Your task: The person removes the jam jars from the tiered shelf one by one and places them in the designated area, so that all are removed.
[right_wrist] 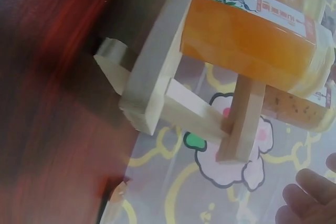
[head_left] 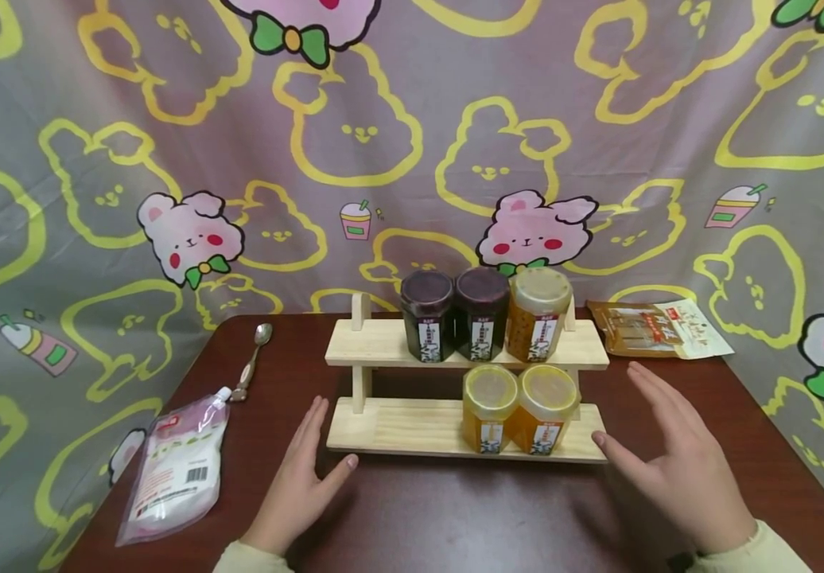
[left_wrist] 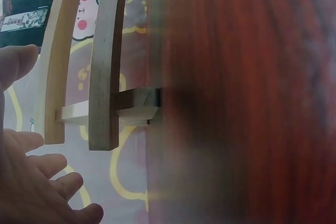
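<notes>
- The shelf (head_left: 403,426) stands on the table (head_left: 441,517), ahead of you, long from left to right.
- Your left hand (head_left: 301,477) and right hand (head_left: 684,473) look equally near its ends.
- Thumbs (head_left: 621,455) stand away from fingers (head_left: 661,399); nothing held.

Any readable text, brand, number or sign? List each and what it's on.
None I can read with certainty:
Two dark jars, upper-shelf brownish jar: labels too small.
Two amber jars: label characters blurred.
White pouch: print too small; barcode, digits illegible.
Brown packet: characters too small.
</notes>
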Demonstrator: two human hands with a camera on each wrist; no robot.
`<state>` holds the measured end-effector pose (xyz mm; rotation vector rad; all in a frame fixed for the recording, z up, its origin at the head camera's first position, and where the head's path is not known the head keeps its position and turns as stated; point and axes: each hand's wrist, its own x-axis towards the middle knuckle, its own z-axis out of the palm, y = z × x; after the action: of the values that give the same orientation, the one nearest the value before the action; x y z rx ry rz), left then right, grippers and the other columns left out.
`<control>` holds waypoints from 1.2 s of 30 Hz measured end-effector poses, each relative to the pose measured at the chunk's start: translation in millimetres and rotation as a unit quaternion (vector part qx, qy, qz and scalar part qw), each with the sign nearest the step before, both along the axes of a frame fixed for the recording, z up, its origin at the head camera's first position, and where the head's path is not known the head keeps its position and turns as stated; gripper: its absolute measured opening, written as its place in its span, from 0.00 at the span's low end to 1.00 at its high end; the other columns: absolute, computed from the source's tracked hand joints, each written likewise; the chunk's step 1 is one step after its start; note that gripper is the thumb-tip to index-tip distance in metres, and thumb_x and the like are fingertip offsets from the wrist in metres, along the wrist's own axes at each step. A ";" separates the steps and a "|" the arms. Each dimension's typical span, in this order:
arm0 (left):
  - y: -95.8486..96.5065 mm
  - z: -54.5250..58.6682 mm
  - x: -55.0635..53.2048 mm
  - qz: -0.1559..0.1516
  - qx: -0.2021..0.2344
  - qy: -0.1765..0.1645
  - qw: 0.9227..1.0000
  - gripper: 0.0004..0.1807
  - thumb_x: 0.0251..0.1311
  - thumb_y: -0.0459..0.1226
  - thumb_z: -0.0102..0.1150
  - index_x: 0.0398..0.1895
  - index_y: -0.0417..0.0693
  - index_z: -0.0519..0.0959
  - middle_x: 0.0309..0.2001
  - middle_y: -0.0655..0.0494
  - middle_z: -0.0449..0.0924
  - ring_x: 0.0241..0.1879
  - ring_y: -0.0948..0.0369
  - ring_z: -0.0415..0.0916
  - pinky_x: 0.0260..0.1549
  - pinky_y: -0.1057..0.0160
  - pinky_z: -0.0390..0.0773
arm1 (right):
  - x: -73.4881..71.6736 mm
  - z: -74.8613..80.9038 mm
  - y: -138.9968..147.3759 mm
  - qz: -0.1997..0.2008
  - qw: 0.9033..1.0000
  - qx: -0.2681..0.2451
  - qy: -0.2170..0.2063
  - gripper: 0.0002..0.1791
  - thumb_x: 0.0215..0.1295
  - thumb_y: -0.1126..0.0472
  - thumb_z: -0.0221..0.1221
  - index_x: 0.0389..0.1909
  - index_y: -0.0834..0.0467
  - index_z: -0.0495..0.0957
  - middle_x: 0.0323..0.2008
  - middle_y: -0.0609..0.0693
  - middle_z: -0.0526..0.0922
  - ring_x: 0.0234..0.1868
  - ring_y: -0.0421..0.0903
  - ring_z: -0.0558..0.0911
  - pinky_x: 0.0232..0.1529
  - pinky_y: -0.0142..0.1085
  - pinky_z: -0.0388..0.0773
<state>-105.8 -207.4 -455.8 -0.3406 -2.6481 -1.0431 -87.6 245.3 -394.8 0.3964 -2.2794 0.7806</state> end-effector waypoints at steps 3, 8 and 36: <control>2.1 -1.4 -0.2 0.003 0.016 -0.013 1.000 0.50 0.59 0.43 0.72 0.79 0.44 0.53 0.79 0.43 0.51 0.75 0.43 0.51 0.67 0.36 0.57 | -1.3 2.0 -2.4 -0.002 1.000 -0.002 -0.005 0.55 0.36 0.62 0.78 0.73 0.56 0.68 0.66 0.61 0.73 0.68 0.40 0.67 0.66 0.18 0.53; 5.5 -1.7 -1.3 0.006 0.032 -0.024 0.999 0.50 0.59 0.41 0.72 0.79 0.43 0.52 0.79 0.44 0.51 0.76 0.45 0.51 0.68 0.37 0.55 | -4.7 4.1 -6.1 -0.003 1.000 -0.005 -0.013 0.55 0.37 0.63 0.79 0.73 0.53 0.67 0.65 0.60 0.75 0.66 0.34 0.68 0.63 0.16 0.54; 6.3 -15.1 -9.5 0.038 0.122 -0.125 0.984 0.52 0.59 0.49 0.70 0.79 0.44 0.51 0.78 0.39 0.50 0.74 0.37 0.51 0.69 0.35 0.54 | -32.3 26.8 -24.2 -0.014 0.987 -0.069 -0.148 0.39 0.60 0.51 0.72 0.71 0.51 0.69 0.66 0.59 0.74 0.64 0.62 0.72 0.54 0.61 0.69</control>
<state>-115.2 -201.1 -470.9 -0.0580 -2.6762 -1.4495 -119.8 221.0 -368.1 0.1934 -2.4771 1.0325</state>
